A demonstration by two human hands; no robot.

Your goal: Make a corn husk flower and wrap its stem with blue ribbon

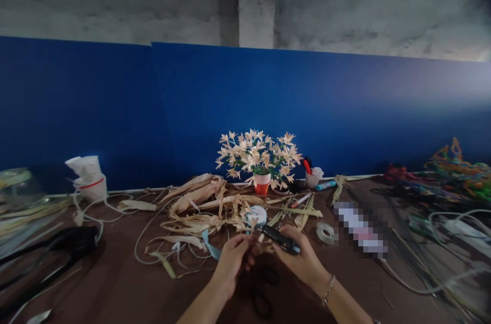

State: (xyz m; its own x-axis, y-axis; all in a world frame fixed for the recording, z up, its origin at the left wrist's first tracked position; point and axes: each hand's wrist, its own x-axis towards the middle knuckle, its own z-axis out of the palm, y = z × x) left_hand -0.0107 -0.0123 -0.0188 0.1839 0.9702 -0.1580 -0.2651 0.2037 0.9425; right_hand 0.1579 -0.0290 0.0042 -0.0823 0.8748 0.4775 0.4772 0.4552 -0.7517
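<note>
My right hand [298, 257] is closed round a black glue gun [279, 238] with a blue end, held level over the brown table [115, 283]. Its tip points left toward my left hand [233, 257]. That hand pinches a small pale piece of dried leaf, too small to name. Both hands hover just in front of a heap of dried straw-coloured leaves [199, 206]. Behind the heap stands a red and white cup with pale handmade flowers [261, 158]. Black scissors [264, 288] lie on the table under my wrists.
A tape roll [325, 232] lies right of my hands. A white cup with a red marker [311, 175] stands by the blue wall panel [345, 109]. White cords [153, 242], a white stacked container [90, 178] at left, coloured wires [460, 170] at right.
</note>
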